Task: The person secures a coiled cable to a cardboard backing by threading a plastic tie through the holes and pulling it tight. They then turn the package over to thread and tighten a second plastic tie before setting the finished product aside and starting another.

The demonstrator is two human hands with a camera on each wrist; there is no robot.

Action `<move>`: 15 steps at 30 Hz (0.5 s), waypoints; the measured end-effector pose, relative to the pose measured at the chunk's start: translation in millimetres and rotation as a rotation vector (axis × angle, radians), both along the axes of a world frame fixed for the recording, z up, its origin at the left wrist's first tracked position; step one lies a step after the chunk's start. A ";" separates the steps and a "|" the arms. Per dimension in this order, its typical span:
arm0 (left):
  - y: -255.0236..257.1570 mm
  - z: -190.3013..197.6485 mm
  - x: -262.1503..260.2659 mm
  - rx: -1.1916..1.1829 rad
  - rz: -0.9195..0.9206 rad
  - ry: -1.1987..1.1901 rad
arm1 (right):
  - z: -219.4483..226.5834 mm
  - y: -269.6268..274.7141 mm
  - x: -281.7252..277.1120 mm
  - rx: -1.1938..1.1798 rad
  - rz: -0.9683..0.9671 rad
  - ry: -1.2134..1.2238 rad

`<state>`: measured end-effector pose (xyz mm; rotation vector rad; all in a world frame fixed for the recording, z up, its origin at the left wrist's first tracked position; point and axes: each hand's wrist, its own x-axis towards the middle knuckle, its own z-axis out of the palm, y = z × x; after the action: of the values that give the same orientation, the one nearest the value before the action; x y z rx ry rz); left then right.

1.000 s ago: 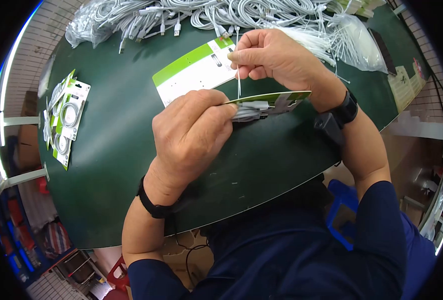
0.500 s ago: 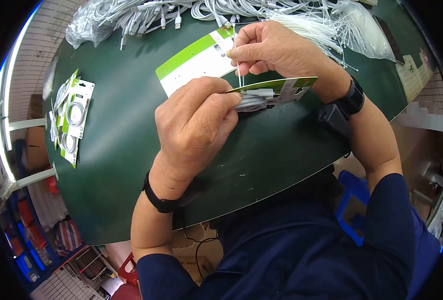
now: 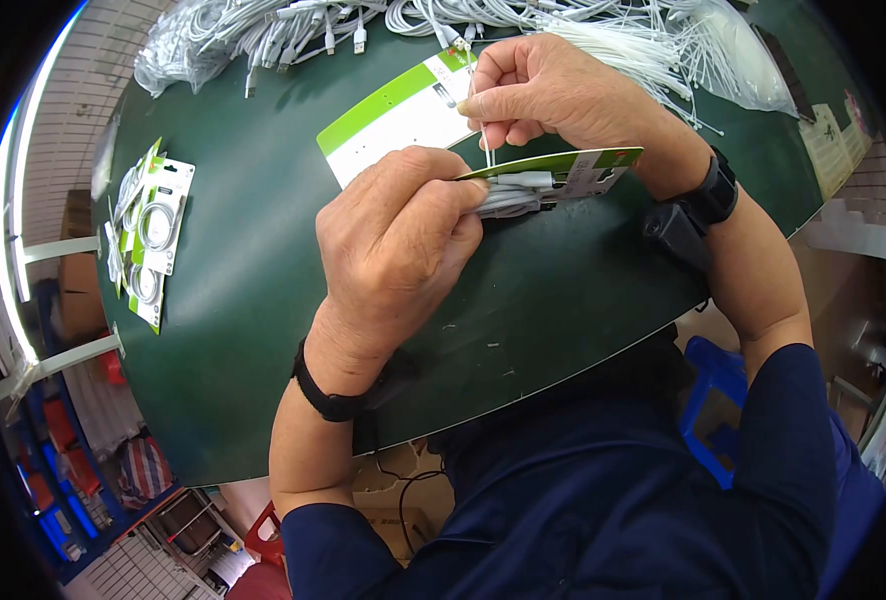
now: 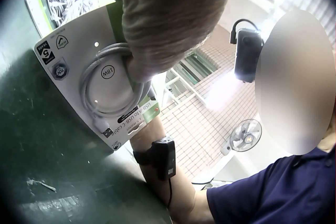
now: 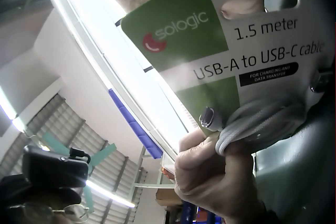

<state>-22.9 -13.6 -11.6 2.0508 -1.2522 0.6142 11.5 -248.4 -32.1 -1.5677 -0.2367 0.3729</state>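
Observation:
My left hand (image 3: 398, 225) grips a green and white packaging card (image 3: 595, 172) by its edge, holding it tilted above the table. On the card's front lies a coiled white USB cable (image 4: 86, 85), its USB-A plug (image 4: 106, 131) near one corner; left fingers press the coil against the card in the right wrist view. Behind the card, my right hand (image 3: 558, 95) pinches a thin white cable tie (image 3: 490, 152) between thumb and forefinger. Strands of the tie run down from those fingers to the card's back. Another flat card (image 3: 393, 118) lies on the table beyond both hands.
Finished-looking cards with coiled cables (image 3: 155, 225) lie overlapped at the table's left. Along the far side are a heap of white cables (image 3: 303, 35), loose cable ties (image 3: 633, 60) and a plastic bag (image 3: 748, 65). The green table (image 3: 253, 350) has its near edge at the person's body.
The head view has shifted slightly. My right fingers keep their pinch on the tie and stand a little closer to the card; two tie strands now show beside it. The left hand keeps its grip.

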 end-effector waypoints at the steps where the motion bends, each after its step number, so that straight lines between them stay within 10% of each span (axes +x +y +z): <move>1: 0.0 0.5 -0.1 0.002 -0.001 -0.001 | -1.0 -1.3 0.9 0.006 0.005 -0.010; 15: 0.5 -2.7 1.2 -0.010 -0.012 -0.004 | 5.1 1.9 -3.1 -0.036 -0.005 -0.117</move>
<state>-21.7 -13.1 -14.3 2.0331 -1.2605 0.6177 8.4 -246.5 -27.0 -1.6272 -0.3176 0.2829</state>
